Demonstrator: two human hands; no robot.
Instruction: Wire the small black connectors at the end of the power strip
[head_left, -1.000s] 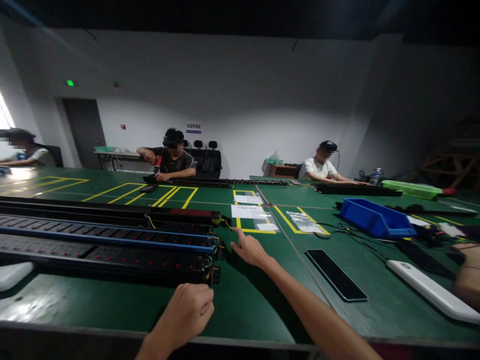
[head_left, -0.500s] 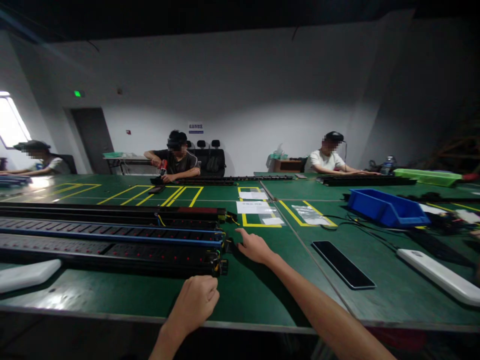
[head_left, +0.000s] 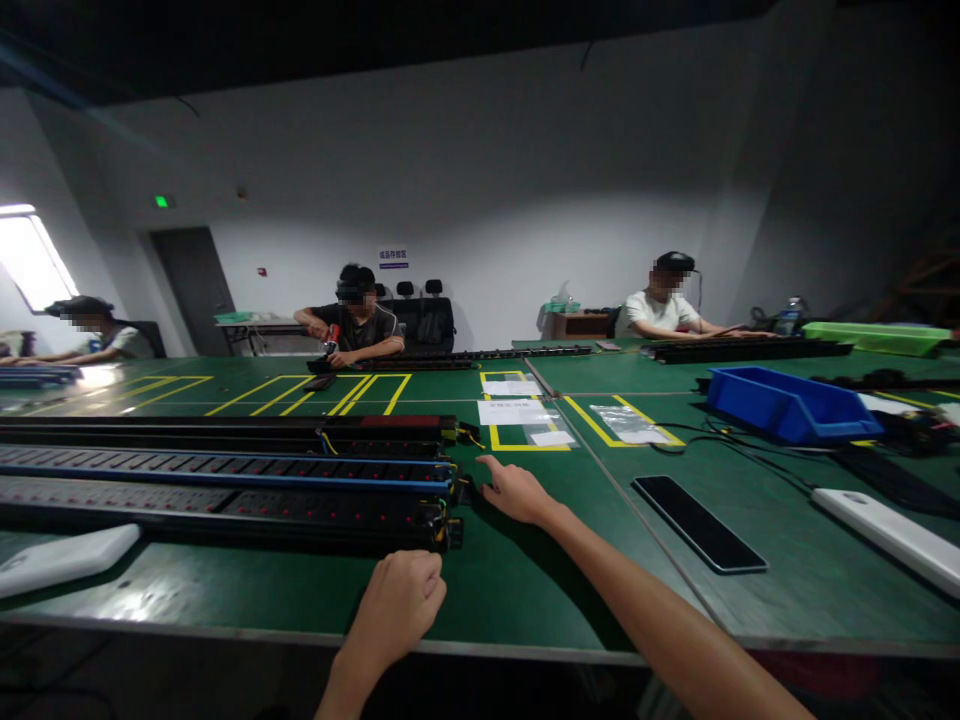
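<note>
Long black power strips with red dots [head_left: 300,508] lie side by side on the green table [head_left: 540,570], along with a blue-edged strip [head_left: 300,478]. My left hand [head_left: 401,605] is a closed fist at the near side of their right ends; nothing shows in it, though its palm side is hidden. My right hand [head_left: 516,490] hovers or rests just right of the strip ends, index finger pointing left toward the short yellow wires [head_left: 471,436]. Its other fingers are curled, and no object is visible in it.
A black phone [head_left: 699,522], a white device [head_left: 889,535] and a blue bin [head_left: 787,405] are on the right. Another white device [head_left: 71,560] lies at left. Papers [head_left: 514,412] sit beyond my right hand. Three people work across the table, one holding a red power tool [head_left: 332,336].
The camera view has shifted and tilted slightly, moving the scene a little to the right. Both my hands keep nearly the same pose and place beside the strips.
</note>
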